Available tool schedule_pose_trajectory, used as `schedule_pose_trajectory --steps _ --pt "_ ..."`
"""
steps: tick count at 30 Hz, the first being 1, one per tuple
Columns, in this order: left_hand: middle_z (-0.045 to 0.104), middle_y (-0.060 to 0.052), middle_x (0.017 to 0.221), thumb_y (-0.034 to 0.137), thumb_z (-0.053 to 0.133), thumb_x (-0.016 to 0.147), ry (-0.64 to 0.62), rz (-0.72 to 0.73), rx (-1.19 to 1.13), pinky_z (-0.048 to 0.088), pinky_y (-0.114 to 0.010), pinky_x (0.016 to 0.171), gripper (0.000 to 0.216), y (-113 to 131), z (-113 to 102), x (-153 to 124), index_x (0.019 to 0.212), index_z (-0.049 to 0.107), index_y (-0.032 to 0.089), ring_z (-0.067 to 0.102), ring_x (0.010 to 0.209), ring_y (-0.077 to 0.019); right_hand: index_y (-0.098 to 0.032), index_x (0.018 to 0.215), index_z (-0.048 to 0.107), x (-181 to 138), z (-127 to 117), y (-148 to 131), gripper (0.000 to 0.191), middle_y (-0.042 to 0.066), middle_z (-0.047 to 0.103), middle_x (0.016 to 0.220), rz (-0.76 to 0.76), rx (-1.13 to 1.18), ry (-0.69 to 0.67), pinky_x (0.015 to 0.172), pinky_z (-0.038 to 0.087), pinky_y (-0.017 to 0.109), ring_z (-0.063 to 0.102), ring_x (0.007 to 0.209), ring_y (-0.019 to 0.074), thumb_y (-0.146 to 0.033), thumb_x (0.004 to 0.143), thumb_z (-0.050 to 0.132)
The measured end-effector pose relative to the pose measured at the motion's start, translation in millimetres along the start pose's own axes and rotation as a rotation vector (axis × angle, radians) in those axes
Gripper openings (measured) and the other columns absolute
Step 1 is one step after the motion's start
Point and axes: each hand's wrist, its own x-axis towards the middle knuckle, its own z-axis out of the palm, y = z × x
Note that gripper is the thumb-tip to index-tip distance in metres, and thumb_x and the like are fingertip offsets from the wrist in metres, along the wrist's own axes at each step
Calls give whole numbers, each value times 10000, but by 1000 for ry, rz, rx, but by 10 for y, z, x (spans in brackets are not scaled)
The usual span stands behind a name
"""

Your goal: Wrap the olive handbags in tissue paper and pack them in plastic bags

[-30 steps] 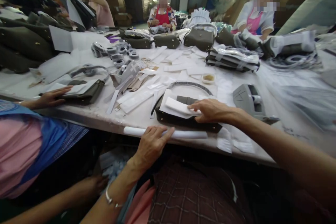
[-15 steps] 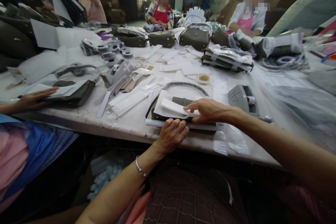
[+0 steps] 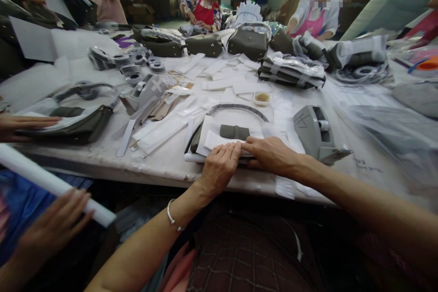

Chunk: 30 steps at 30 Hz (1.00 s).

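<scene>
A dark olive handbag (image 3: 195,140) lies on the table edge in front of me, its wrapped handle (image 3: 236,107) arching away. White packing paper (image 3: 214,140) covers its near part, around a small olive strap tab (image 3: 234,132). My left hand (image 3: 221,164) bends its fingers over the paper at the bag's near edge; its thumb is hidden. Right beside it, my right hand (image 3: 270,153) grips the same edge, index finger on top and thumb lower down. The fingertips of both hands almost meet. A white roll (image 3: 193,158) runs along the bag's front.
To the right stands a grey tape dispenser (image 3: 313,132); another dispenser (image 3: 150,89) is at left. Paper strips (image 3: 164,132), a small tray (image 3: 262,97) and wrapped bags (image 3: 290,73) lie beyond. At left, a co-worker's hand (image 3: 58,223) is near a white tube (image 3: 61,187).
My left hand has moved up from the bag's front edge onto the paper. My right hand has drawn back to the near edge, uncovering the strap tab. A co-worker's white tube has appeared at left.
</scene>
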Motion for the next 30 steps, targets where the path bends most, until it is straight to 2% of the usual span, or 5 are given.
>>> schedule_pose_trajectory --steps 3,9,16,25,30 --pt "691 -124 1149 183 470 989 -30 21 -14 503 -347 878 262 -5 10 -24 1215 588 124 661 1044 -212 -202 1258 557 -116 77 -67 403 110 673 1156 111 -66 25 580 449 274 704 823 245 -287 875 646" --pt "676 -76 957 190 450 988 -268 51 36 515 -368 718 318 73 -133 153 1287 558 175 659 868 -231 -182 1263 562 -228 461 -136 321 129 649 1259 198 -91 106 559 470 259 717 825 212 -181 984 406" --pt "577 -175 1364 157 384 991 -209 191 50 410 -408 1107 373 163 24 51 1311 554 68 539 1281 -254 -73 1438 434 -261 670 -279 483 252 476 1453 199 -203 172 620 568 305 731 844 226 -96 983 275" --pt "512 -263 1409 106 328 964 -333 245 207 423 -466 1105 470 221 15 7 1401 454 -14 503 1328 -306 7 1421 437 -241 576 -401 500 354 492 1376 210 -267 106 608 607 353 740 814 276 -53 950 278" --pt "549 -261 1371 123 348 977 -270 325 151 462 -429 1062 434 73 40 64 1366 479 -16 549 1282 -295 -13 1410 449 -254 524 -388 481 339 533 1339 239 -260 102 622 603 353 736 823 278 -76 963 282"
